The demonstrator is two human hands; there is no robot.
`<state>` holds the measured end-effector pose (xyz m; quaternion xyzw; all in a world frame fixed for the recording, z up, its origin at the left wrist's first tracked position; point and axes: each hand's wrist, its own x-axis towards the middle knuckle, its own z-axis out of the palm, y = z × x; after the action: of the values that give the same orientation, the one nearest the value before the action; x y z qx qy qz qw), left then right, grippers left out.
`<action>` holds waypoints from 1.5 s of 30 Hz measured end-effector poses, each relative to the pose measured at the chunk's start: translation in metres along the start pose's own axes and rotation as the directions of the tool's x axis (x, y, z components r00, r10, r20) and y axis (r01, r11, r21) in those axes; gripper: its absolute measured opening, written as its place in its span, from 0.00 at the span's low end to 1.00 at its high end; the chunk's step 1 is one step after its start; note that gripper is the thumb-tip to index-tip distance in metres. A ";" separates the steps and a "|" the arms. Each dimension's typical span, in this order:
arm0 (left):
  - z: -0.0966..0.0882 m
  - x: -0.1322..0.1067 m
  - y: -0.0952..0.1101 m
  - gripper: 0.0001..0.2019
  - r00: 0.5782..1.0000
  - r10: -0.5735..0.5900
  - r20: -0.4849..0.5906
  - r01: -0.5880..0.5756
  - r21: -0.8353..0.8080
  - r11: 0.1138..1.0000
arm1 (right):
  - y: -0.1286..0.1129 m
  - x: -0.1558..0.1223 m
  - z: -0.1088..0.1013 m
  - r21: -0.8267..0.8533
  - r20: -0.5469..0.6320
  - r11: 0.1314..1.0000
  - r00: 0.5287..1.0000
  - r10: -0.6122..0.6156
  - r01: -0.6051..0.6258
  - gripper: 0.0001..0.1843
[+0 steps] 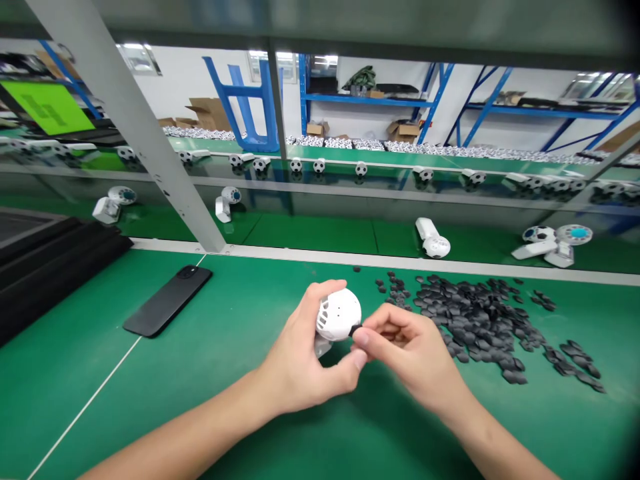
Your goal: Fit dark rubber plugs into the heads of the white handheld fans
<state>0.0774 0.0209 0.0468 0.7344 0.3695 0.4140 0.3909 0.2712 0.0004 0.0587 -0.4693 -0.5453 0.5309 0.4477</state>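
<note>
Bare arms [200,433] are nearest in the head view, and they lead up to two hands above the green desk [305,453]. The left hand [305,360] has its fingers curled around a white ball [345,310] with small slots, and its thumb sticks out just below. The right hand [410,340] pinches a little black piece [355,329] at the ball's edge, right by the left thumb. I think the piece could slip out, because it is tiny and only the fingertips hold it. If it dropped to the right of the fingers, it might get mixed into the pile of black pieces [473,313]. The ball could also roll in the left fingers if the right ones push too hard, because it is round. The left thumb might get in the way, too, since it is so close. Far past the fingers, there is a big cardboard box [210,115] with its flaps up and a smaller box [404,130] to the right of that. Both are too far off to see what is inside.
</note>
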 end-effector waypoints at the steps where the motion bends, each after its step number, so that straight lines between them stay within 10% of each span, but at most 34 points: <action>1: 0.001 0.000 -0.002 0.39 1.000 -0.010 -0.006 0.010 -0.001 1.000 | 0.000 0.000 0.000 -0.030 -0.015 0.999 1.000 -0.012 0.012 0.13; 17: 0.009 0.009 -0.006 0.34 0.999 -0.033 -0.034 0.034 0.041 0.999 | 0.009 0.002 -0.002 -0.259 -0.120 0.961 0.984 -0.134 0.099 0.11; 24: -0.013 0.017 0.003 0.32 0.984 -0.106 0.143 0.126 -0.142 0.982 | 0.001 0.004 -0.023 -0.512 0.224 0.778 0.931 -0.287 0.363 0.15; 34: -0.027 0.022 -0.022 0.27 0.994 -0.082 0.073 0.105 -0.415 0.904 | 0.005 0.018 -0.071 -0.847 0.289 0.495 0.949 0.124 0.194 0.07; 45: -0.034 0.031 -0.022 0.18 0.990 -0.136 0.026 0.125 -0.591 0.797 | 0.017 0.019 -0.067 -0.872 0.334 0.411 0.937 0.099 0.267 0.08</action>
<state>0.0541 0.0660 0.0486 0.5454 0.2753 0.4868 0.6243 0.3346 0.0301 0.0439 -0.5103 -0.8353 0.1986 0.0495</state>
